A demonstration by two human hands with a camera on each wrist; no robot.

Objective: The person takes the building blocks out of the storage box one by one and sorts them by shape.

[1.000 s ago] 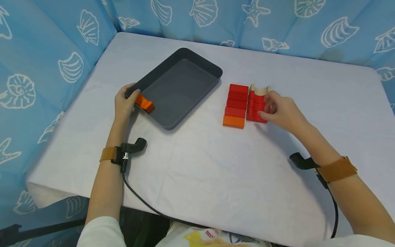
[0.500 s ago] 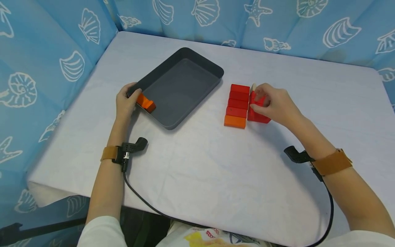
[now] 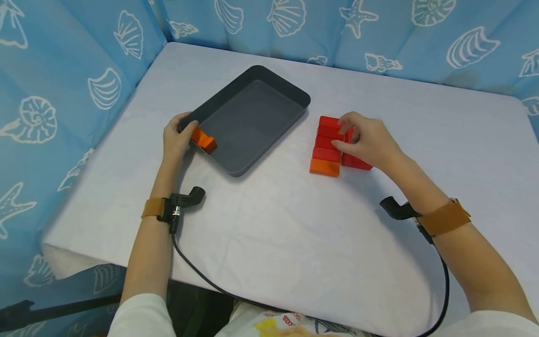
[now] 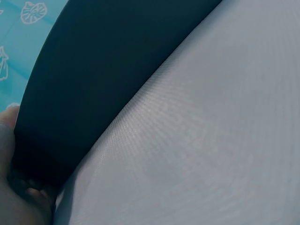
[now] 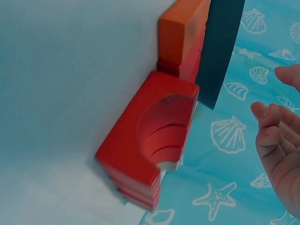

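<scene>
My left hand [image 3: 176, 139] grips the near left corner of a dark grey rectangular tray [image 3: 252, 117], thumb over the rim. Inside that corner, beside the thumb, lies an orange block [image 3: 204, 140]. My right hand [image 3: 370, 142] hovers over two rows of blocks, its fingers loosely bent and nothing between them. The left row has several red blocks [image 3: 324, 154] and an orange block [image 3: 324, 167] at its near end. Partly hidden under the hand stand red blocks with a curved cutout [image 5: 129, 126], in the right wrist view lined up one behind another, a pale one behind them.
A white cloth [image 3: 269, 234] covers the table. Blue shell-patterned curtains [image 3: 320, 32] hang along the back and left sides. Each wrist wears a strapped camera, and a black cable [image 3: 210, 284] from the left one runs over the front edge.
My right hand has moved left from the cutout row toward the left row, hovering without taking a block. The left hand stays on the tray corner, and the blocks look unmoved.
</scene>
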